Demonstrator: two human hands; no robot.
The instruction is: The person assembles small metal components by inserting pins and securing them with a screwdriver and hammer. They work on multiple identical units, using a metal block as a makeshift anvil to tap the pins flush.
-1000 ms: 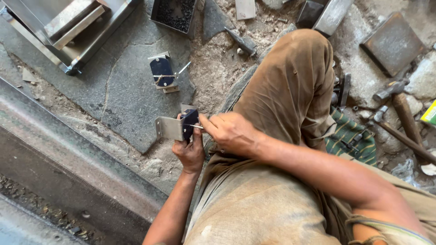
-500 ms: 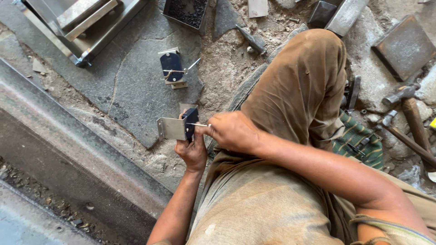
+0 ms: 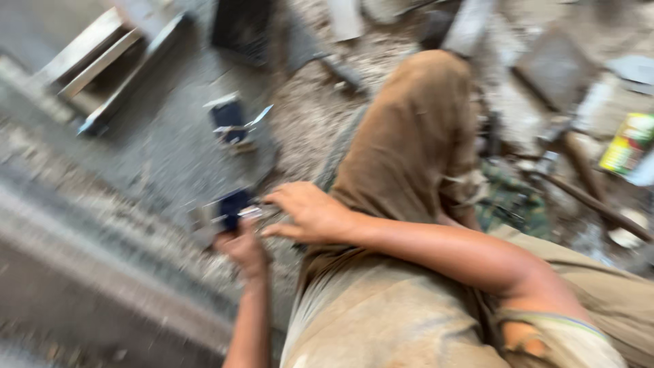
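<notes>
Below your raised knee, your left hand (image 3: 244, 249) comes up from the bottom of the frame and closes its grip around a small dark block with a metal plate (image 3: 228, 210), holding it just above the stone slab (image 3: 157, 150) on the floor. Motion blur softens the piece, but its long axis seems to run roughly left to right, the pale plate end pointing left and the dark block nearer your knee. Your right hand (image 3: 310, 212) crosses over from the right, fingers (image 3: 279, 197) stretched toward the right end of the piece and loosely bent; you cannot tell from this blur whether they pinch anything or merely touch it. Farther up the slab lies a second dark block with metal clips (image 3: 231, 123), well apart from your hands. At the top left sits a metal frame (image 3: 102, 61), and at the far right edge a green and yellow can (image 3: 630, 143) lies among rubble.
</notes>
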